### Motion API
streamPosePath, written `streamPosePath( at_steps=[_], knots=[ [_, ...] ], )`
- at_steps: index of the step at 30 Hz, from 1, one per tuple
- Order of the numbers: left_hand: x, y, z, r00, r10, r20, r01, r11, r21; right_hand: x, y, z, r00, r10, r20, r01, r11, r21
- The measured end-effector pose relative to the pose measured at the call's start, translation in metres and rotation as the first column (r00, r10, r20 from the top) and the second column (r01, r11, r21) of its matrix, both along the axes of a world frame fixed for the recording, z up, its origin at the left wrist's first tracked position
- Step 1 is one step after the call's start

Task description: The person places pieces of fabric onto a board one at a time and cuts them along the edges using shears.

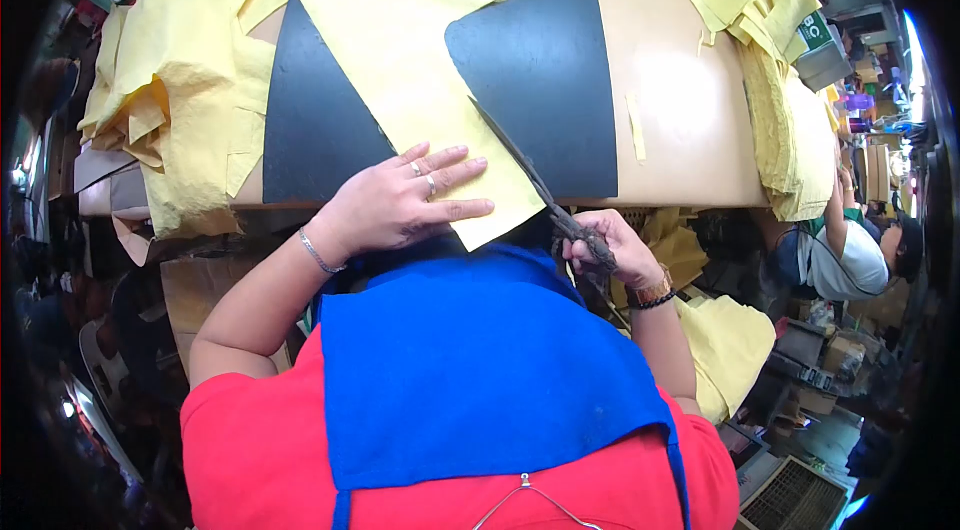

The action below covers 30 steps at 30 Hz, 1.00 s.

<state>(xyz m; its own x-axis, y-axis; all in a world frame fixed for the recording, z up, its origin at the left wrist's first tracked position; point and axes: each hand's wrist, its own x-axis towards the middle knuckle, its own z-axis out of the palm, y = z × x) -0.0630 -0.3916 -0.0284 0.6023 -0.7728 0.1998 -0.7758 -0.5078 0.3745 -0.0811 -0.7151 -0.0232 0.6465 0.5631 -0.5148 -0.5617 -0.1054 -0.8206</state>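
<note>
A yellow sheet of fabric-like material stretches from the far side of the table down to its near edge, over a black mat. My left hand lies flat on the near end of the sheet, fingers spread and pointing right. My right hand is wrapped round the dark handles of a pair of scissors. The long blades point up and left along the right edge of the sheet, with their tips on the yellow material. The handles look wrapped in dark material.
Crumpled yellow pieces hang over the table's left side. A thick yellow stack drapes over the right end. A thin yellow strip lies on the tan tabletop. Another person sits at the right. More yellow material lies below, beside my right arm.
</note>
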Motion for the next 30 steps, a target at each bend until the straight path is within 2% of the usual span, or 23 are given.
streamPosePath(
  at_steps=[6,9,10,11,13,16,22,25,30],
  knots=[
    [0.003,0.004,-0.002,0.998,-0.047,-0.031,0.047,0.999,-0.009,-0.005,-0.007,0.000,0.999,0.022,0.042,-0.018,0.997,-0.078],
    [0.014,0.011,0.010,0.988,0.110,-0.106,-0.127,0.976,-0.177,-0.007,-0.008,0.010,0.999,0.020,0.035,-0.016,0.995,-0.099],
    [0.020,0.013,0.014,0.963,0.267,-0.031,-0.268,0.963,-0.008,-0.008,-0.009,0.006,0.999,0.025,0.033,-0.023,0.997,-0.072],
    [0.028,0.013,0.015,0.904,0.425,0.042,-0.427,0.897,0.115,-0.007,-0.010,0.006,0.999,0.034,0.013,-0.033,0.997,-0.064],
    [0.038,0.018,0.002,0.776,0.619,0.117,-0.628,0.746,0.219,-0.005,-0.007,0.009,0.999,0.049,0.007,-0.049,0.998,-0.031],
    [0.043,0.018,0.005,0.766,0.633,0.107,-0.629,0.705,0.329,-0.001,0.002,0.005,0.999,0.034,0.023,-0.034,0.999,0.019],
    [0.038,0.016,-0.001,0.764,0.630,0.139,-0.638,0.704,0.314,0.001,0.003,-0.001,1.000,0.002,0.019,-0.001,1.000,-0.016],
    [0.036,0.016,0.000,0.756,0.640,0.137,-0.646,0.695,0.316,-0.001,-0.002,0.009,0.999,0.040,0.037,-0.037,0.997,-0.074],
    [0.031,0.013,0.000,0.768,0.628,0.126,-0.633,0.713,0.301,0.001,-0.003,0.008,0.997,0.074,0.037,-0.071,0.995,-0.067]
  ],
)
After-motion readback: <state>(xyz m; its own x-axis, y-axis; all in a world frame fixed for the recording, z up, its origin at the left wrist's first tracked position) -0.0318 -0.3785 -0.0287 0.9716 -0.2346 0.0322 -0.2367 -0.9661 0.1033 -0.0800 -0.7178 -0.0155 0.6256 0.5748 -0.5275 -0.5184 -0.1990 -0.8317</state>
